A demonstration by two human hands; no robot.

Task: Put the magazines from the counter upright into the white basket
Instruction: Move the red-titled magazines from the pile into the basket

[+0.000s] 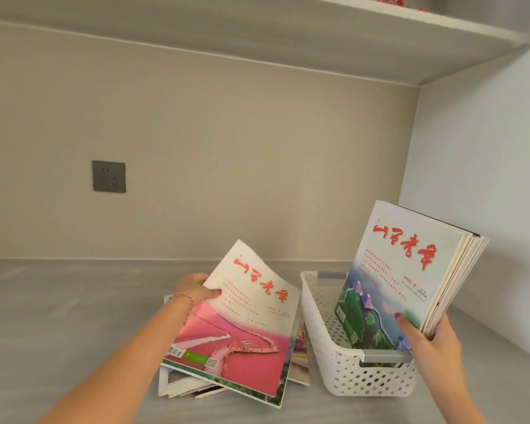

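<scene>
My right hand (pixel 432 344) is curled round the near corner of a bundle of magazines (pixel 410 270), thumb (pixel 406 324) pressed flat on the front cover and the other fingers hidden behind the stack. The bundle stands nearly upright, leaning a little away to the right, its lower edge down inside the white basket (pixel 328 335). The front cover shows red brush lettering over a blue and green scene, and the page edges fan out just above my fingers. The basket's grey handle (pixel 386 356) sits right beside my thumb, on the near end wall; a second grey handle (pixel 331 275) shows on the far end.

My left hand (pixel 196 289) pinches the far left edge of a pink-covered magazine (pixel 242 325), thumb on top of the cover and the other fingers tucked beneath. Its far corner curls up from my grip while its near edge still lies on the loose pile of magazines (pixel 181 384), which rests flat on the grey counter (pixel 58 316) under my wrist, just left of the basket. A thin bracelet (pixel 185 296) circles that wrist.

Beyond both hands the counter meets a beige wall, with a grey power socket (pixel 109 176) off to the left of my left hand. A white shelf (pixel 318 41) runs overhead.
</scene>
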